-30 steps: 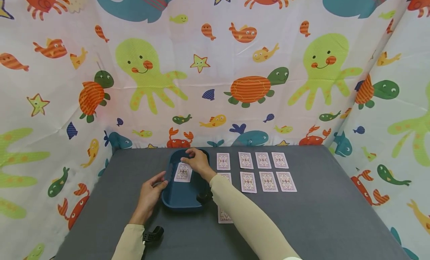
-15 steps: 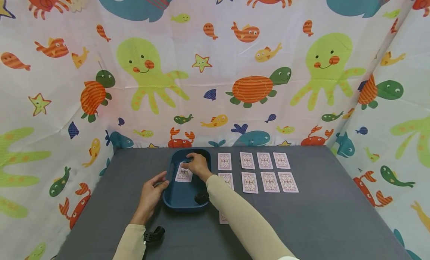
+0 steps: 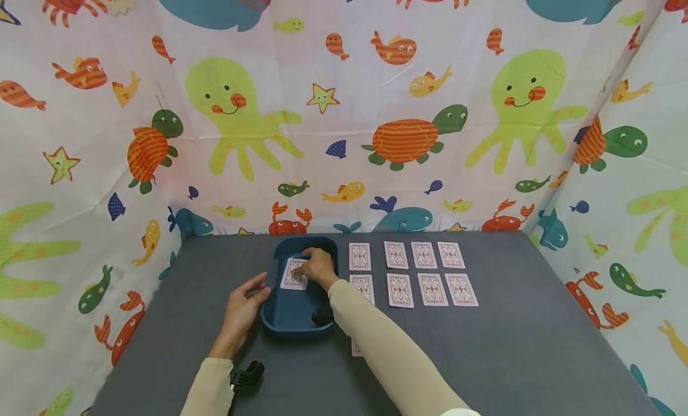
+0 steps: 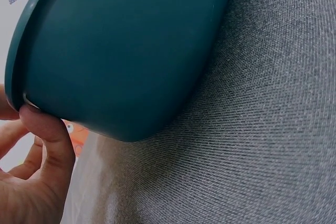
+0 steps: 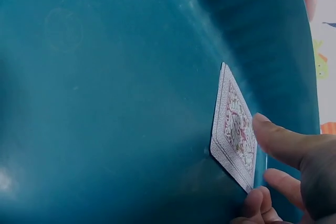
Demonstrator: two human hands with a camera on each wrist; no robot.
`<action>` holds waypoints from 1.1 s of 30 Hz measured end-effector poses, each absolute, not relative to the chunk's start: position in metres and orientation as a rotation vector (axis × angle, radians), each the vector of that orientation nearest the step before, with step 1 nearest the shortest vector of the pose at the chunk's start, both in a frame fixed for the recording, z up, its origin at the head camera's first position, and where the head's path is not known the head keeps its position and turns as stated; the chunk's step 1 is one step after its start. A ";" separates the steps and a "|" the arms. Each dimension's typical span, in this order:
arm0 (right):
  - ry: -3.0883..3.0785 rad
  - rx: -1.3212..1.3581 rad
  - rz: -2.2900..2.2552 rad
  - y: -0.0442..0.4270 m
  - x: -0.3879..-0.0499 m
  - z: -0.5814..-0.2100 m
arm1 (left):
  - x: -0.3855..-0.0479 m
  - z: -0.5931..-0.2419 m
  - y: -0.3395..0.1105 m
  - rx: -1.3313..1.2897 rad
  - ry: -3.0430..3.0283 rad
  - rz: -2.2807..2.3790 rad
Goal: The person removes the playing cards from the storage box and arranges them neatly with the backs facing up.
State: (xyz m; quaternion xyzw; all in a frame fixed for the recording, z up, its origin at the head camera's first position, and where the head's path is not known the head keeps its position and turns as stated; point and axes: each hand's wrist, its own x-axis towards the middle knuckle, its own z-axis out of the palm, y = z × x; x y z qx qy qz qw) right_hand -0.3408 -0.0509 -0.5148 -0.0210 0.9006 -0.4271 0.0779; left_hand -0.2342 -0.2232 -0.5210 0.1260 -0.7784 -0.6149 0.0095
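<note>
In the head view a playing card (image 3: 290, 282) lies back up inside a dark blue tray (image 3: 292, 330), towards its far left. My right hand (image 3: 321, 268) reaches into the tray from the right. In the right wrist view the thumb (image 5: 278, 140) touches the edge of the card, and the other fingertips lie by its near corner. Whether more cards lie beneath it I cannot tell. My left hand (image 3: 239, 311) is at the tray's left side; in the left wrist view its thumb (image 4: 50, 135) and a finger pinch the tray's rim.
Right of the tray, several face-down cards (image 3: 400, 290) lie in two rows on the grey table (image 3: 510, 350). Another card (image 3: 356, 348) is partly hidden under my right forearm. A sea-creature curtain (image 3: 344, 141) surrounds the table's back and sides.
My right hand has come down onto the card, its thumb moving from the far edge towards the card's middle. My left hand stays at the tray. The head view has shifted slightly.
</note>
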 end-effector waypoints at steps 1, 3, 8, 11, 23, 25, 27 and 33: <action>2.692 -0.061 -1.275 -0.051 -0.341 -0.515 | -0.234 -0.521 -0.223 0.394 -2.431 -1.922; 2.688 -0.056 -1.260 -0.052 -0.341 -0.515 | -0.234 -0.521 -0.223 0.396 -2.431 -1.921; 2.719 -0.074 -1.191 -0.053 -0.339 -0.514 | -0.234 -0.520 -0.223 0.399 -2.429 -1.918; 2.744 -0.113 -1.131 -0.053 -0.338 -0.513 | -0.233 -0.520 -0.223 0.405 -2.428 -1.919; 2.721 -0.142 -1.152 -0.052 -0.337 -0.513 | -0.233 -0.519 -0.224 0.408 -2.434 -1.913; 2.717 -0.137 -1.177 -0.051 -0.337 -0.513 | -0.233 -0.519 -0.224 0.413 -2.435 -1.916; 2.713 -0.134 -1.203 -0.051 -0.337 -0.513 | -0.233 -0.519 -0.224 0.418 -2.441 -1.914; 2.725 -0.134 -1.247 -0.052 -0.338 -0.514 | -0.233 -0.521 -0.223 0.417 -2.444 -1.910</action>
